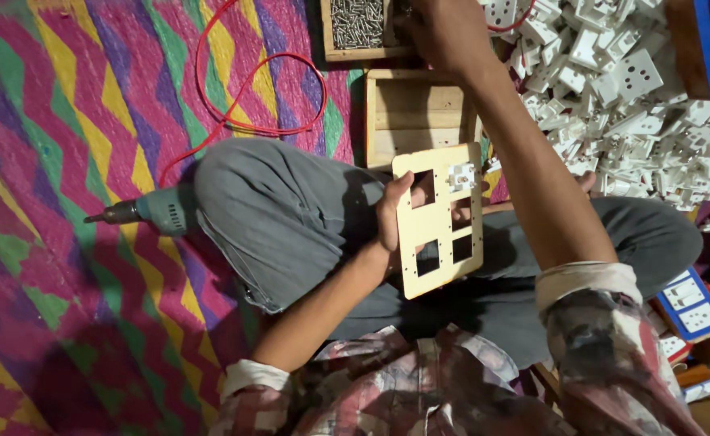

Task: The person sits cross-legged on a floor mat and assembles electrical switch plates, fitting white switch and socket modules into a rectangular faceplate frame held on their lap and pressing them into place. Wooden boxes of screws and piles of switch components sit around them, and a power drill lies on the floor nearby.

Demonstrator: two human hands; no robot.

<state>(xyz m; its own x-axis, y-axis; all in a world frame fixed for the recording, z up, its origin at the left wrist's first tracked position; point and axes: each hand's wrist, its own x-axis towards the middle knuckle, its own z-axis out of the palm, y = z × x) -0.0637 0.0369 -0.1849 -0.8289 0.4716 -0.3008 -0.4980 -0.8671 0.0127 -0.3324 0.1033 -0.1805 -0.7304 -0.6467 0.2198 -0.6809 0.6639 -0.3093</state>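
Floor: zigzag mat in pink, yellow, green and purple fills the left half of the frame; the person sits cross-legged on it in grey trousers.
Board: pale plywood board with square cut-outs, centre of the frame, resting over the lap and tilted up toward the camera, likely so the openings can be seen.
Left hand: left hand grips the board's left edge, fingers curled round behind, thumb on the face; a closed grip that steadies it.
Fitted part: one white socket piece already sits in the board's upper right opening; the other openings are bare.
Right hand: right hand is stretched to the top centre of the frame, beside the screw tray; whether its fingers hold anything I cannot tell, since the back of the hand hides them.
Screw tray: wooden tray of grey screws at the top edge, within arm's reach.
Empty box: open wooden box just below the tray, between it and the board.
Pile: heap of white socket parts in the upper right, close to the right arm.
Drill: green drill lies on the mat at left, beside the knee, its red cord looping toward the top.
Finished boards: blue-edged boards with white sockets at lower right.
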